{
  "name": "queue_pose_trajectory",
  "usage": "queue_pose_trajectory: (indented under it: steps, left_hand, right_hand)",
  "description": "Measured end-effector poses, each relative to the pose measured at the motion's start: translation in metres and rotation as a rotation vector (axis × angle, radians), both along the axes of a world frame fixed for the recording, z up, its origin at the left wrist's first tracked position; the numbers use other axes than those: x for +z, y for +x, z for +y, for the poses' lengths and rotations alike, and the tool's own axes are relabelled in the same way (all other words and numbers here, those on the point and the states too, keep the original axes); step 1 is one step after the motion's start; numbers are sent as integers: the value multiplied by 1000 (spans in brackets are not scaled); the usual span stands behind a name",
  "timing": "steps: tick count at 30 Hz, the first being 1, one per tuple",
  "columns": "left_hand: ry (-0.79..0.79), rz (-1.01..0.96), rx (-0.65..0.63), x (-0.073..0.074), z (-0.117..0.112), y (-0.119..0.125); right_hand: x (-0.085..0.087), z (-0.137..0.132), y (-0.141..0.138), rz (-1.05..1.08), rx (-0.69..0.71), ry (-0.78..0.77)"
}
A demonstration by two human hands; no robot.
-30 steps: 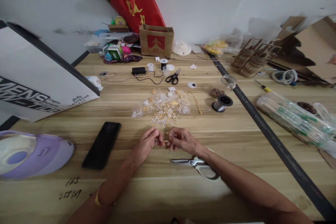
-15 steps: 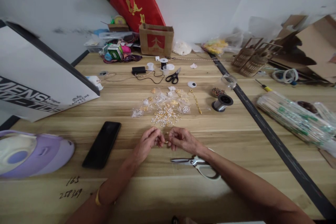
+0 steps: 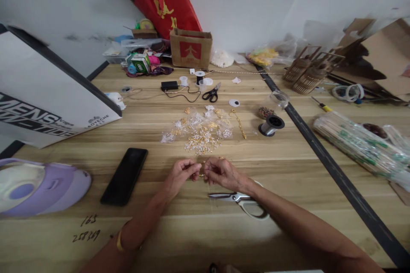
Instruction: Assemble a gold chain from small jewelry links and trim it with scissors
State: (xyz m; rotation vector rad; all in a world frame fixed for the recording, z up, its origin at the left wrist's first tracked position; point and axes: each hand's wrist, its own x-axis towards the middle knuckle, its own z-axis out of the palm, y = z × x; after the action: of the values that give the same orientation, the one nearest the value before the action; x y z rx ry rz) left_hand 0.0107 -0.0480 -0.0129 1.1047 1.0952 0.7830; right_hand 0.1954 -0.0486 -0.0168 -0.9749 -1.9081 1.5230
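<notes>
My left hand [image 3: 180,174] and my right hand [image 3: 221,172] meet fingertip to fingertip over the wooden table [image 3: 205,230]. Both are closed in a pinch on a tiny gold piece [image 3: 201,175] between them; its shape is too small to make out. Just beyond the hands lies a pile of small gold and silver findings [image 3: 201,130], some in clear bags. A pair of silver scissors [image 3: 238,199] lies on the table under my right wrist. A black phone [image 3: 124,175] rests left of my left hand.
A spool of wire [image 3: 270,125] and a small clear jar [image 3: 278,99] sit at the right of the pile. Black scissors [image 3: 211,93] and thread spools lie farther back. A white box [image 3: 48,94], a purple visor [image 3: 38,187] and a bag of sticks [image 3: 358,145] flank the work area.
My hands have shifted slightly, fingers turning around the small gold piece; the right hand has drawn a little closer to the left. Nothing else moved.
</notes>
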Motion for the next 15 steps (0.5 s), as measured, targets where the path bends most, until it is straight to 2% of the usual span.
queue_pose_trajectory:
  steps: [7, 12, 15]
  left_hand:
    - [-34, -6, -46, -6, 2, -3]
    - [115, 141, -74, -8, -2, -2]
    - [193, 243, -80, -10, -6, -1]
  right_hand:
    - [9, -2, 2, -114, 35, 222]
    - [11, -5, 3, -253, 82, 407]
    - [10, -6, 3, -296, 97, 447]
